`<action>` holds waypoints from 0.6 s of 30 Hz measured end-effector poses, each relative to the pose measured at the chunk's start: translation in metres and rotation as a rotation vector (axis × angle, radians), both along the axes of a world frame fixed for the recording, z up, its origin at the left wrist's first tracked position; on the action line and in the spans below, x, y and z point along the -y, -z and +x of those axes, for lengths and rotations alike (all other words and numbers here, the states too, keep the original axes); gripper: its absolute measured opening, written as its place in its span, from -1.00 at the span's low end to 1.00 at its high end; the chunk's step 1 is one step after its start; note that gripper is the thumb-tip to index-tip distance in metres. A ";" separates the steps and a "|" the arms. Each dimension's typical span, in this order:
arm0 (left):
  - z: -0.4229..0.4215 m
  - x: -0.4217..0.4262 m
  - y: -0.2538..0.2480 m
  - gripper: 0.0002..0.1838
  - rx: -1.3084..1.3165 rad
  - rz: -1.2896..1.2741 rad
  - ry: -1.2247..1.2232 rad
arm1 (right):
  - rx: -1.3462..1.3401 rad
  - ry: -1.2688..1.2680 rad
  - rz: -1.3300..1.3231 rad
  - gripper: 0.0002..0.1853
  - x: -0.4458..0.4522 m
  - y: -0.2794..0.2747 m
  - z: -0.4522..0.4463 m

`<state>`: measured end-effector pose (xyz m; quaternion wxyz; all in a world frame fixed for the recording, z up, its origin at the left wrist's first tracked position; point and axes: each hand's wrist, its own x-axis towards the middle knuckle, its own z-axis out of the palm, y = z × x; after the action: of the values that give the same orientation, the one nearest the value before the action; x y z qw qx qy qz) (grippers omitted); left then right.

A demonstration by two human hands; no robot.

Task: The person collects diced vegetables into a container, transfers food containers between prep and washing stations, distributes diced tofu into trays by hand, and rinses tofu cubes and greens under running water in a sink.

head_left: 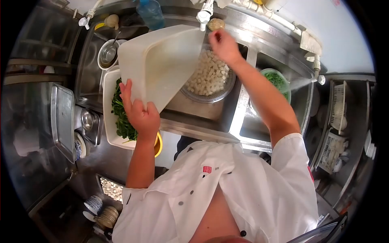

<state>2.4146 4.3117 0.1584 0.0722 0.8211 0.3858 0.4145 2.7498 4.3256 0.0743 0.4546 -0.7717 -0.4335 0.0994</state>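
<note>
A large white plastic tub (pixel 174 56) is tilted over the sink, its open inside facing me. My left hand (pixel 142 115) grips its near left edge, some fingers bent and others stretched upward. At the tub's far right corner is my right hand (pixel 225 47), fingers curled; whether it holds anything is hidden. Below the tub's right edge, small white cubes (pixel 210 75) lie in a round clear-looking basket (pixel 216 97), partly covered by the tub. Leafy greens (pixel 123 117) fill a white bin (pixel 109 109) beside my left hand.
Water from a tap (pixel 321 79) sprays towards a bowl of chopped greens (pixel 276 81) in the right basin. A white tap (pixel 204 17) hangs above the middle basin. At left stand a pot (pixel 100 54), a blue bottle (pixel 150 14) and a metal tray (pixel 63 121).
</note>
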 end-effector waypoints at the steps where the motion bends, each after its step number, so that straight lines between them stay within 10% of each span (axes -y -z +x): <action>1: 0.001 0.002 -0.003 -0.74 0.039 -0.015 -0.016 | -0.037 0.044 0.073 -0.55 0.001 -0.025 0.009; 8: 0.001 -0.019 0.022 -0.75 0.744 -0.647 -0.067 | 0.356 -0.180 -0.643 -0.06 -0.028 -0.157 0.002; 18: -0.004 -0.011 0.070 -0.45 1.093 -1.189 -0.108 | 0.726 -0.326 -0.576 -0.45 -0.059 -0.112 0.019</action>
<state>2.4110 4.3223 0.0882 0.6549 0.3069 0.4911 0.4856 2.7687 4.3842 0.1863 0.0209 -0.7729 -0.6341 0.0098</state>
